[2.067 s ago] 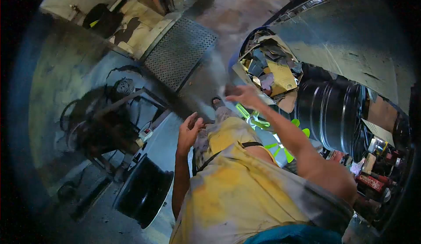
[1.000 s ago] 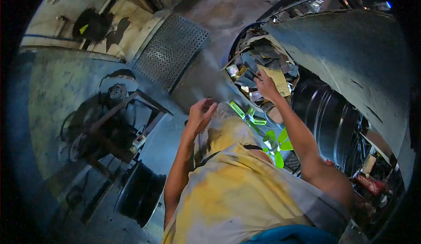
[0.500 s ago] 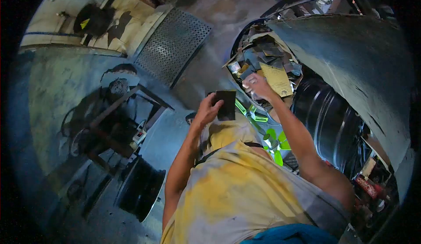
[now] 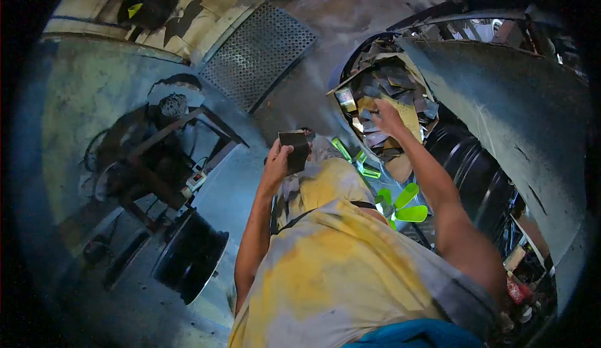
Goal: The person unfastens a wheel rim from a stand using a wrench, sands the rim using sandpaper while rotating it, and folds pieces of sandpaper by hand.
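Observation:
My left hand is closed on a dark, flat rectangular piece of sandpaper, thumb on its face, in front of my lap. My right hand reaches into a bin lined with cardboard on the right. Its fingers are curled among the scraps, close to a small tan piece; what they pinch, if anything, I cannot make out. Around it lie several dark grey and brown scraps, and a yellow sheet sits partly behind the hand.
A fan with bright green blades stands between my legs and the bin. Black ribbed drums stand at right below a large grey panel. A perforated metal plate lies ahead. At left are a metal frame and a black wheel rim.
My right hand has moved from above the grey scraps to beside the tan piece, with its fingers curled. The left hand still holds the sandpaper, now tilted slightly. The view has shifted a little.

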Demonstrator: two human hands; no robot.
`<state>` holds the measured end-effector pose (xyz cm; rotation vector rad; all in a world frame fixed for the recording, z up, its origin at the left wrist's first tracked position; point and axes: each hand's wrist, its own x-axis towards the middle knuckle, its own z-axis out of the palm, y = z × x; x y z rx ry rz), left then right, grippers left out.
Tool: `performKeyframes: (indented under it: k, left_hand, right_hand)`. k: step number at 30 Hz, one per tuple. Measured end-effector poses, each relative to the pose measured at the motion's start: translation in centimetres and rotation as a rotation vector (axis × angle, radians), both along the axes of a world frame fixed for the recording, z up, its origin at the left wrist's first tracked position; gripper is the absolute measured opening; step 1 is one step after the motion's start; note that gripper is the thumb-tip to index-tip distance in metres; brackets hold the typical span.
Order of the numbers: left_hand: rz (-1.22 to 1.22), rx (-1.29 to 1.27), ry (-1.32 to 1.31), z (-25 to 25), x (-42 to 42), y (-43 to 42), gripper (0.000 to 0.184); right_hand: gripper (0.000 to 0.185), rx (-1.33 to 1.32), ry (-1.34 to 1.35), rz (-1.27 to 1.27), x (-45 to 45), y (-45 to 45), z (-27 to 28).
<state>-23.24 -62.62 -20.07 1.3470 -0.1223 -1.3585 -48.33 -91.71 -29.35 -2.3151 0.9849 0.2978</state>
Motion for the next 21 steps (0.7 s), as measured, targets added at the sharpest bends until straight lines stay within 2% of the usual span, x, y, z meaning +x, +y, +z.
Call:
performKeyframes:
  k: [1, 2, 3, 4, 5, 7, 9, 11, 13, 15, 16, 17, 19, 20, 21]
  left_hand:
    - [0.004, -0.003, 0.002, 0.1, 0.1, -0.4, 0.029]
    - [-0.002, -0.037, 0.096, 0.1, 0.1, -0.9, 0.032]
    - [-0.01, -0.069, 0.19, 0.2, 0.2, -1.4, 0.034]
    - [-0.008, -0.07, 0.191, 0.5, 0.3, -2.0, 0.034]
    - [-0.014, -0.068, 0.164, 0.9, 0.4, -2.6, 0.035]
    - [-0.008, -0.062, 0.123, 0.9, 0.8, -3.9, 0.036]
    - [-0.016, -0.203, 0.333, 0.3, 1.4, -5.1, 0.037]
    - [-0.013, -0.163, 0.329, 0.8, 1.9, -6.1, 0.036]
    - [-0.005, -0.124, 0.326, 1.8, 2.0, -6.4, 0.036]
    - [0.039, 0.004, 0.291, 2.6, 1.6, -6.6, 0.035]
    - [0.089, -0.031, 0.411, 2.5, 1.2, -6.5, 0.038]
    - [0.106, -0.032, 0.403, 3.6, 1.4, -6.0, 0.038]
    - [-0.047, -0.112, 0.338, 5.8, 1.6, -5.0, 0.044]
    - [-0.08, -0.179, 0.152, 5.4, 1.5, -4.4, 0.043]
    - [-0.042, -0.18, 0.137, 5.0, 1.7, -3.7, 0.043]
  right_hand:
    - [0.034, 0.079, -0.055, -0.16, -0.3, -0.1, 0.8]
    - [0.034, 0.076, -0.053, -0.156, -0.5, -0.5, 1.1]
    - [0.033, 0.111, -0.159, -0.268, -0.7, -0.8, 1.4]
    - [0.032, 0.147, -0.266, -0.379, -0.8, -1.0, 1.6]
    - [0.032, 0.147, -0.267, -0.376, -0.4, -0.9, 2.8]
    - [0.031, 0.712, -0.529, -0.536, 1.0, -0.5, 5.7]
    - [0.027, 0.73, -0.62, -0.46, 4.2, 1.5, 9.5]
    - [0.025, 0.951, -0.578, -0.464, 7.2, 3.5, 14.2]
    - [0.024, 0.971, -0.55, -0.39, 8.8, 4.6, 14.4]
    - [0.024, 1.138, -0.631, -0.272, 11.0, 6.0, 14.2]
    - [0.024, 1.149, -0.629, -0.253, 12.0, 6.7, 14.6]
    - [0.023, 0.984, -0.591, -0.193, 13.1, 7.3, 15.4]
    - [0.023, 0.649, -0.521, -0.069, 14.7, 8.0, 16.6]
    - [0.024, 0.686, -0.548, -0.122, 15.1, 8.5, 15.9]
    - [0.024, 0.699, -0.545, -0.082, 15.7, 8.9, 15.5]
